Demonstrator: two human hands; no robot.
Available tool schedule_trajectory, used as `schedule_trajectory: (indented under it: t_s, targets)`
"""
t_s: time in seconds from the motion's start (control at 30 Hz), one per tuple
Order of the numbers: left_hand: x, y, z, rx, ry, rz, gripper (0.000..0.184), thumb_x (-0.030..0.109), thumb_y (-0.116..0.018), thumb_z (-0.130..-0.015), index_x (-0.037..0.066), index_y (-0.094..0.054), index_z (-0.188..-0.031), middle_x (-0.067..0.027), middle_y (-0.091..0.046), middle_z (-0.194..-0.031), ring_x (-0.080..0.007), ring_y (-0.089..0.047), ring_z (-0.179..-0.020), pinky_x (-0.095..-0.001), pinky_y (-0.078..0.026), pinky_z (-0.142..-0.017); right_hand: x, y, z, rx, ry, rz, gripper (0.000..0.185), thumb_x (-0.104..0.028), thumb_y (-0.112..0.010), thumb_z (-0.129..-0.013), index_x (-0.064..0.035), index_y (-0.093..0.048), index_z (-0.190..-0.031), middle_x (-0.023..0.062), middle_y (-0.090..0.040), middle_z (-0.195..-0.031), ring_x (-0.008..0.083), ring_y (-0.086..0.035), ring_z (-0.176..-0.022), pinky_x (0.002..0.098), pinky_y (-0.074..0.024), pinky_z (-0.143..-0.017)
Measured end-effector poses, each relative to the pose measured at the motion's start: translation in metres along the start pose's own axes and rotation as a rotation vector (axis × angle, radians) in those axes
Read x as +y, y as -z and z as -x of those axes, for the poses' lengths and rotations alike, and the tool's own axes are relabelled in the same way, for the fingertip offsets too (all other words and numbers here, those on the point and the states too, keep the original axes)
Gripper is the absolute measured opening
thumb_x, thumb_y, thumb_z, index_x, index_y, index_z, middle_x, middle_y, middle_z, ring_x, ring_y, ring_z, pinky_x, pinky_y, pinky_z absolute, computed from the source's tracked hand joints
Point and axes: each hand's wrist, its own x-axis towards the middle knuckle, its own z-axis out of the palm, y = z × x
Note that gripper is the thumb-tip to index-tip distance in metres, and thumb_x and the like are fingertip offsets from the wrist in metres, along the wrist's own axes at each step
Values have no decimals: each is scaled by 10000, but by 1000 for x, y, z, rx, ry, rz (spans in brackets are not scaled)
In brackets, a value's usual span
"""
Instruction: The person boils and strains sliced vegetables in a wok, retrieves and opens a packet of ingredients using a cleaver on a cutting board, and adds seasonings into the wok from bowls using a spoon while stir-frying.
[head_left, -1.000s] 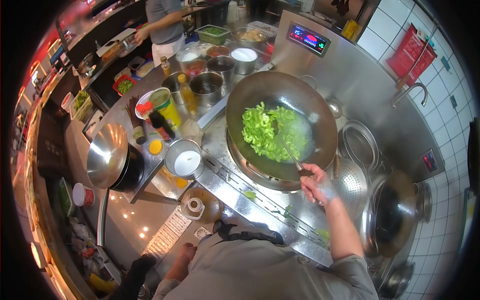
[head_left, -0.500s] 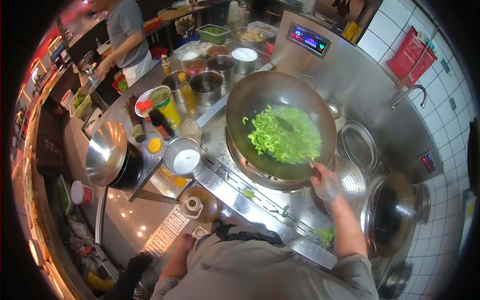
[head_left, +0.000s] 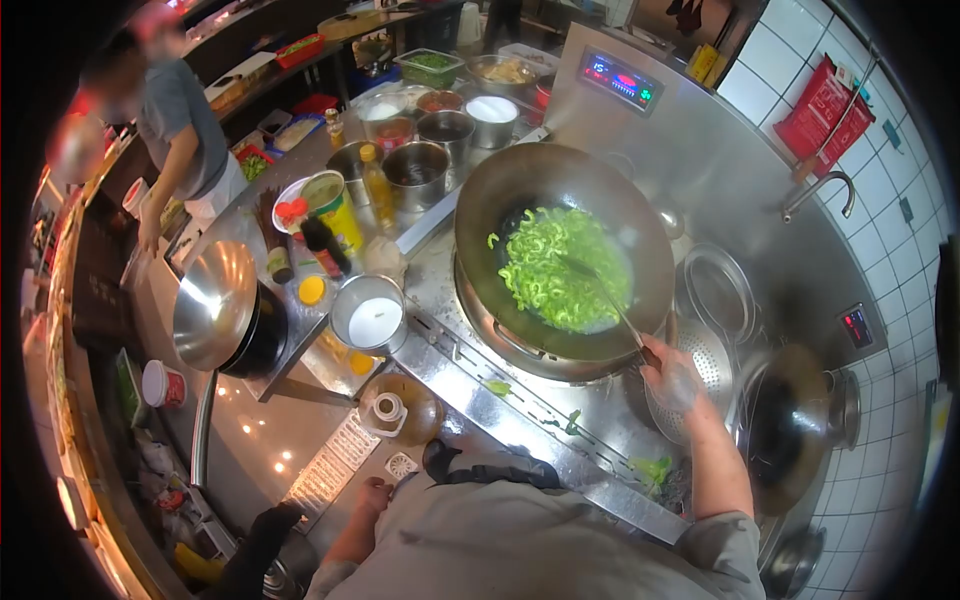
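Observation:
A large dark wok (head_left: 490, 200) sits tilted on the stove, with sliced green vegetables (head_left: 560, 265) and a little steam in it. My right hand (head_left: 672, 375) is closed round the handle of a metal spatula (head_left: 612, 300) at the wok's lower right rim. The spatula's blade lies among the vegetables. My left hand (head_left: 375, 496) hangs low beside my waist, away from the stove, with its fingers curled; nothing that it might hold can be made out.
A perforated strainer (head_left: 705, 365) and a second wok (head_left: 790, 430) are at the right. Left of the stove stand a pot of white contents (head_left: 372, 318), an oil bottle (head_left: 377, 190), a metal bowl (head_left: 215, 305) and several seasoning pots. Another person (head_left: 185, 130) stands at the upper left.
The spatula and my right hand have shifted right and down from a second ago, and the vegetables lie differently in the wok. The other person has moved left.

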Motion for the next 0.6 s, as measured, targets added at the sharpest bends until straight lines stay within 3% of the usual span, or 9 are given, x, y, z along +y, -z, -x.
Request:
schedule_trajectory:
  t_s: [0.07, 0.13, 0.2, 0.23, 0.3, 0.4, 0.5, 0.6]
  targets:
    - [-6, 0, -7, -9, -14, -55, 354, 135, -668, -768, -12, -572, -1076, -149, -637, -790, -199, -605, -619, -326, -486, -525, -12, -3, 0, 75, 137, -5, 456, -76, -599, -765, -56, -509, -1212, 154, -658, -841, 289, -652, -743, 355, -521, -682]
    - [-43, -11, -44, 33, -110, -175, 347, 141, -666, -773, -12, -576, -1072, -144, -635, -774, -194, -602, -608, -326, -482, -522, -22, -27, -9, -60, -16, -318, 441, -91, -598, -781, -60, -514, -1213, 112, -636, -752, 213, -609, -602, 322, -491, -558]
    - [-51, -14, -55, 30, -120, -143, 346, 146, -666, -777, -11, -578, -1072, -138, -631, -761, -187, -599, -604, -324, -478, -518, -34, -42, -20, -169, -222, -481, 447, -110, -600, -784, -49, -510, -1217, 124, -634, -802, 225, -601, -667, 328, -483, -599]
    - [-41, -12, -51, 8, -82, -49, 348, 149, -668, -778, -11, -578, -1074, -134, -628, -756, -184, -597, -604, -322, -476, -516, -40, -44, -29, -212, -348, -486, 460, -121, -603, -780, -36, -503, -1221, 157, -643, -896, 275, -614, -802, 349, -490, -702]
    - [-39, -11, -53, -2, -37, 77, 354, 155, -673, -778, -11, -577, -1075, -126, -623, -746, -179, -592, -605, -318, -472, -513, -28, -53, -40, -163, -396, -416, 479, -130, -605, -773, -19, -494, -1225, 187, -653, -980, 324, -629, -933, 375, -496, -804]
    - [-44, -14, -67, 27, -23, 170, 360, 161, -681, -777, -13, -575, -1074, -117, -617, -738, -176, -587, -604, -312, -468, -509, 1, -55, -57, 42, -228, -262, 476, -129, -600, -763, -34, -497, -1218, 203, -650, -922, 365, -626, -887, 411, -485, -791]
    - [-44, -13, -57, 22, -17, 148, 363, 163, -683, -779, -16, -573, -1075, -113, -619, -742, -176, -586, -606, -310, -467, -507, -5, -61, -71, 259, 105, 29, 484, -56, -550, -758, -83, -503, -1238, 192, -638, -753, 360, -625, -682, 418, -489, -642]
    - [-40, -10, -41, 5, -17, 22, 369, 162, -681, -775, -15, -576, -1081, -120, -628, -766, -184, -595, -622, -311, -478, -522, -11, -67, -77, 22, 37, 168, 481, -49, -538, -747, -101, -505, -1224, 230, -619, -872, 427, -582, -851, 459, -467, -757]
